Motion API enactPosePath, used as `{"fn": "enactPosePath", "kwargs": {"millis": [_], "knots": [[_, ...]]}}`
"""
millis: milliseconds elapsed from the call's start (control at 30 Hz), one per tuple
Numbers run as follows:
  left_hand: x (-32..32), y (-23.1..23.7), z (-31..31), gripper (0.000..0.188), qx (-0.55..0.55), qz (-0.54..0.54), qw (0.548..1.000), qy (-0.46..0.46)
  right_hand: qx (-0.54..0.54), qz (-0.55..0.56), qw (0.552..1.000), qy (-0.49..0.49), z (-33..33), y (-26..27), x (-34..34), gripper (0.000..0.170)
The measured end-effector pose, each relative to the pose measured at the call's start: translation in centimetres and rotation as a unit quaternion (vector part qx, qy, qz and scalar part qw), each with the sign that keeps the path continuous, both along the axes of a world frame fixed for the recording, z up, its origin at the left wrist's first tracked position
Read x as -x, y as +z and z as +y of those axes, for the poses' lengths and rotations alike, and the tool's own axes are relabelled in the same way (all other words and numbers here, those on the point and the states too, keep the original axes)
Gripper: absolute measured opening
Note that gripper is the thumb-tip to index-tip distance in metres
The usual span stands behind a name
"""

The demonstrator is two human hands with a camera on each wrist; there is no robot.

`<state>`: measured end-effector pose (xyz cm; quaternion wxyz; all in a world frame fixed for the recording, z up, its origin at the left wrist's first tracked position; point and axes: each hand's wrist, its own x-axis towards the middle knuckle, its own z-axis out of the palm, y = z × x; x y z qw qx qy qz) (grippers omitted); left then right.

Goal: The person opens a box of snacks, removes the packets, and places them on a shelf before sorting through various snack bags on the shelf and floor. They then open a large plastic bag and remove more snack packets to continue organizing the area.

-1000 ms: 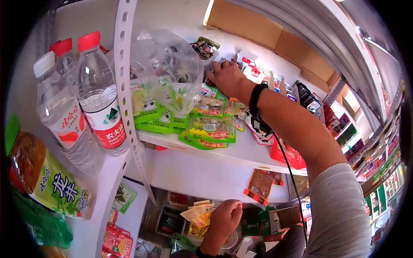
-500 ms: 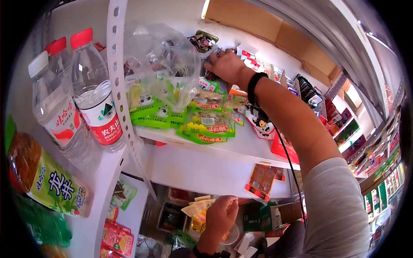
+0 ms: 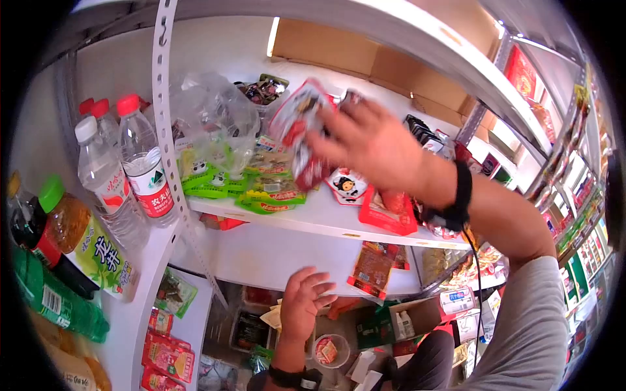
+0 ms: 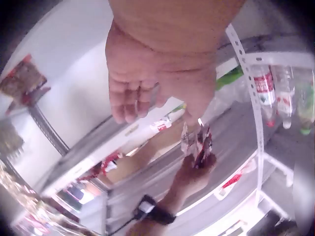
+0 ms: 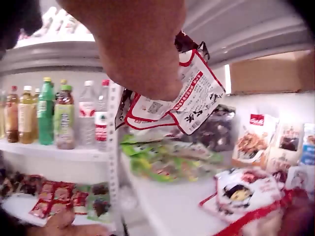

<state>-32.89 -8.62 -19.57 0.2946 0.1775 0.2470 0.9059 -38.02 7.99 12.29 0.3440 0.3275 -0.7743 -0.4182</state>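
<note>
My right hand [image 3: 381, 146] is raised over the upper shelf, gripping snack packets [image 3: 301, 114] printed red, white and black. In the right wrist view several white packets [image 5: 194, 98] with red borders hang together below that hand. A clear plastic bag [image 3: 215, 114] and green snack packets [image 3: 270, 189] lie just to its left. Beneath it sit a white packet with a cartoon face [image 3: 347, 186] and a red packet [image 3: 389, 212]. My left hand [image 3: 302, 303] is held lower, in front of the lower shelf, with loosely bent fingers and nothing in them.
Drink bottles [image 3: 147, 166] stand on the left shelf beside a perforated metal post [image 3: 164, 98]. Another shelf [image 3: 417, 29] runs overhead. A reddish packet [image 3: 373, 267] lies on the lower shelf. On the floor are a round tub [image 3: 330, 350] and an open carton [image 3: 417, 316].
My right hand has lifted from the back of the upper shelf with the snack packets and come nearer. The left hand's fingers have spread. The head view has shifted.
</note>
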Motion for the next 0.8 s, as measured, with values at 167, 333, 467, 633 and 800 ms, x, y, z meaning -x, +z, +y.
{"fn": "enactPosePath", "kwargs": {"millis": [167,333,467,633,800], "knots": [[-2.2,3.9,-0.5,0.091,-0.338,-0.013,0.935,-0.108,0.051,-0.171,0.978,0.107,-5.0,-6.9,-10.4,0.040],[-3.6,0.7,-0.6,0.074,-0.189,-0.150,0.969,0.047,0.009,-0.228,0.964,0.135,-6.3,-11.8,-11.0,0.045],[-2.1,0.8,-1.0,0.059,-0.189,-0.172,0.965,0.051,0.158,-0.447,0.871,0.129,-5.9,-9.9,-8.8,0.057],[0.1,-0.2,-0.9,0.055,-0.173,-0.211,0.957,0.101,0.464,-0.198,0.857,-0.108,2.2,-3.7,1.6,0.034],[0.7,-1.5,-0.9,0.057,-0.168,-0.215,0.958,0.086,0.226,-0.096,0.931,-0.270,15.4,-7.8,10.3,0.033]]}}
